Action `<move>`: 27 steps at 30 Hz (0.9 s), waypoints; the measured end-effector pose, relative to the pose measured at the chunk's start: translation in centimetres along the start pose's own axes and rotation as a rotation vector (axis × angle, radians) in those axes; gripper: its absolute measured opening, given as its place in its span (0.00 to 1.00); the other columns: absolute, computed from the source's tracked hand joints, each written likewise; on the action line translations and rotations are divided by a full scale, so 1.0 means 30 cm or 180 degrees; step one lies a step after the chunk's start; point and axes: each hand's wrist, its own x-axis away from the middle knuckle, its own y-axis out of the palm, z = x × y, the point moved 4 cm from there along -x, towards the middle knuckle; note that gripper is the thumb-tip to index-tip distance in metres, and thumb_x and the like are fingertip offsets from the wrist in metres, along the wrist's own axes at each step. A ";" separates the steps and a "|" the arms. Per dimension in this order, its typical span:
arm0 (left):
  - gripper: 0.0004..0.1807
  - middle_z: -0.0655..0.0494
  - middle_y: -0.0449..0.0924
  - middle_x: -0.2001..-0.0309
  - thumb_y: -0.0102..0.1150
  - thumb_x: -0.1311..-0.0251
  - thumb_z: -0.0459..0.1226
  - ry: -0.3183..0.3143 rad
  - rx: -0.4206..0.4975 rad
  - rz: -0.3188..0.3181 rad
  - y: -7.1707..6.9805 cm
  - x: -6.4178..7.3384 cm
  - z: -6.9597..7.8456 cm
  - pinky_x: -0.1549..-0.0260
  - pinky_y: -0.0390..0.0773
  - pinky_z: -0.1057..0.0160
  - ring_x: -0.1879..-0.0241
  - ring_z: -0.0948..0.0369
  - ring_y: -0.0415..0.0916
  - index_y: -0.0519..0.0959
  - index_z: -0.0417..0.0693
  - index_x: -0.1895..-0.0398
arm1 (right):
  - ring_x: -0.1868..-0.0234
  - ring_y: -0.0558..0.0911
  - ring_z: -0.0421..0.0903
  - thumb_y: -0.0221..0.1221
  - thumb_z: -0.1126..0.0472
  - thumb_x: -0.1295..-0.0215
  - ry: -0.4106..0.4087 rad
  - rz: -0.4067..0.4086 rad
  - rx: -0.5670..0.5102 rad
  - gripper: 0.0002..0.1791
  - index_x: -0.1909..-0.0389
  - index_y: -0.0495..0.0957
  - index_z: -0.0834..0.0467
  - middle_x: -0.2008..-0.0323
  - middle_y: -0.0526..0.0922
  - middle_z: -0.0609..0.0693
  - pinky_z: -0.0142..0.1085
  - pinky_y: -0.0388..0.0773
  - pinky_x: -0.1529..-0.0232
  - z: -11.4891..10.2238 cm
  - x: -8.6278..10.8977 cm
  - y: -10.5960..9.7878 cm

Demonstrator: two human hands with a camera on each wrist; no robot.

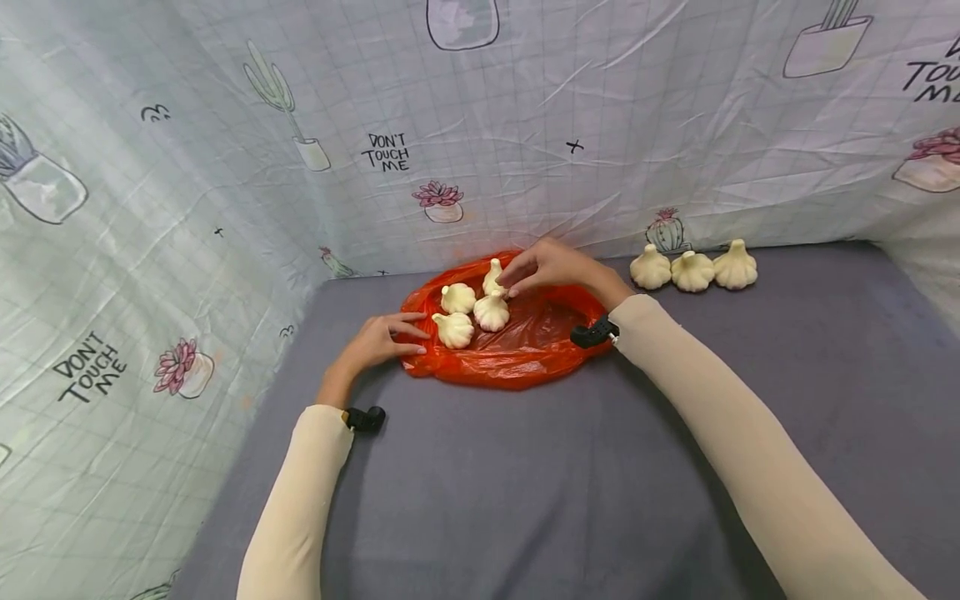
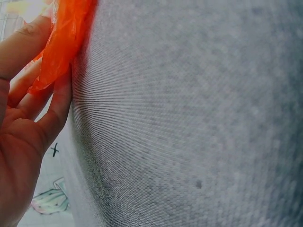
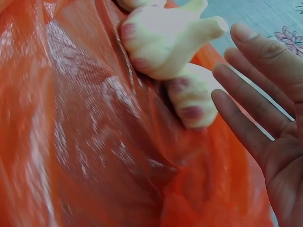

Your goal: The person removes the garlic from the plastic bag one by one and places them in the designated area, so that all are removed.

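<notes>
A red-orange plastic bag [image 1: 517,371] lies spread on the grey table with its rim standing up around it. Several white garlic bulbs [image 1: 455,331] sit in its left half, stems mostly upward. My left hand [image 1: 378,340] is at the bag's left rim, fingers spread and touching the plastic [image 2: 61,45]. Over the back of the bag, my right hand [image 1: 551,265] has its fingertips beside the stems of two bulbs. From the right wrist its fingers [image 3: 244,99] look extended, close to a garlic bulb [image 3: 194,97] with purplish patches, and nothing is gripped.
Three more garlic bulbs [image 1: 692,271] stand in a row at the back right of the table. A pale sheet [image 1: 525,100] printed with potted plants hangs behind and to the left. Black wrist cameras [image 1: 365,419] sit on both sleeves.
</notes>
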 end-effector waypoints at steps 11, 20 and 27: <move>0.16 0.52 0.78 0.34 0.76 0.44 0.42 0.0026 -0.0044 0.0009 -0.005 0.000 0.005 0.32 0.66 0.45 0.29 0.49 0.67 0.90 0.52 0.52 | 0.50 0.85 0.41 0.71 0.60 0.37 -0.0157 -0.0066 0.0114 0.16 0.49 0.88 0.57 0.52 0.89 0.48 0.33 0.80 0.49 0.005 -0.053 0.059; 0.16 0.52 0.77 0.34 0.76 0.44 0.42 0.0043 -0.0031 0.0009 -0.005 -0.001 0.000 0.32 0.66 0.44 0.29 0.49 0.66 0.90 0.53 0.52 | 0.55 0.85 0.39 0.71 0.61 0.37 -0.0175 0.0051 0.0122 0.13 0.52 0.89 0.57 0.55 0.90 0.48 0.30 0.80 0.53 0.020 -0.069 0.070; 0.16 0.53 0.78 0.34 0.76 0.44 0.42 0.0023 -0.0047 0.0006 -0.002 0.000 -0.006 0.31 0.66 0.46 0.29 0.49 0.66 0.90 0.54 0.52 | 0.55 0.85 0.40 0.71 0.61 0.37 -0.0167 0.0081 0.0142 0.10 0.55 0.90 0.56 0.56 0.90 0.48 0.29 0.80 0.55 -0.006 -0.057 0.058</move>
